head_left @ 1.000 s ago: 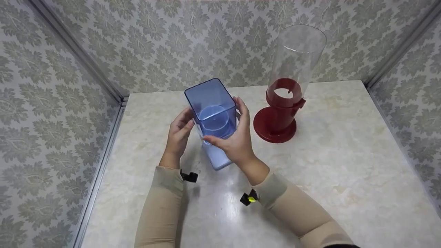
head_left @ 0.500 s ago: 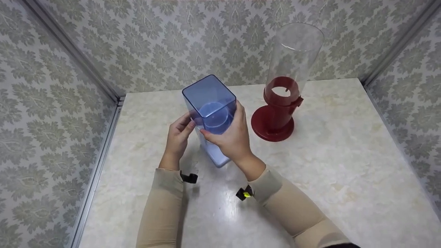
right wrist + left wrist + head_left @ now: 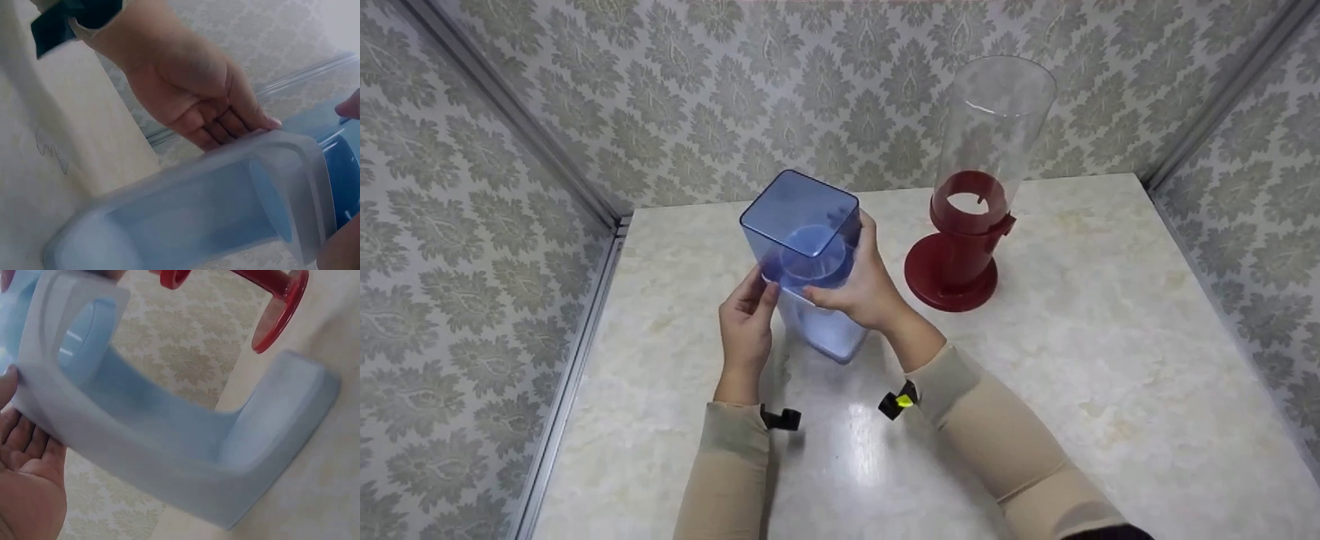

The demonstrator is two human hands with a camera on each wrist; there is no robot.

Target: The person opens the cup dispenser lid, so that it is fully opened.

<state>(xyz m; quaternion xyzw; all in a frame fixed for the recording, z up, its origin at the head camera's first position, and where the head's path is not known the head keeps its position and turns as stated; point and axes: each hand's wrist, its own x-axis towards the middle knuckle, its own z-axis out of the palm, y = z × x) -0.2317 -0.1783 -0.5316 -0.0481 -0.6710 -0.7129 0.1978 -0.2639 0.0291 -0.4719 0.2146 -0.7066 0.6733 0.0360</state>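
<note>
A see-through blue square container [image 3: 802, 206] stands over a pale blue stand [image 3: 832, 334], together like a dry-food dispenser, tilted in the head view. My right hand [image 3: 866, 289] grips the container from the right, thumb across its lower front and fingers behind. At the left, my left hand [image 3: 746, 322] pinches the stand's upper edge, just under the container. The left wrist view shows the stand's round opening and broad foot, with the left hand [image 3: 34, 489] beneath its upper part. In the right wrist view, the left thumb of that hand [image 3: 185, 84] lies on the stand's rim.
To the right stands a second dispenser with a red base [image 3: 952, 274] and a tall clear cylinder [image 3: 997, 120], open at the top. The marble-patterned table [image 3: 1072, 390] meets patterned walls [image 3: 825, 90] at the back and both sides.
The blue container has turned and its top has shifted left. My left hand has moved slightly toward the body, still at the upper edge of the stand; the right hand keeps its grip.
</note>
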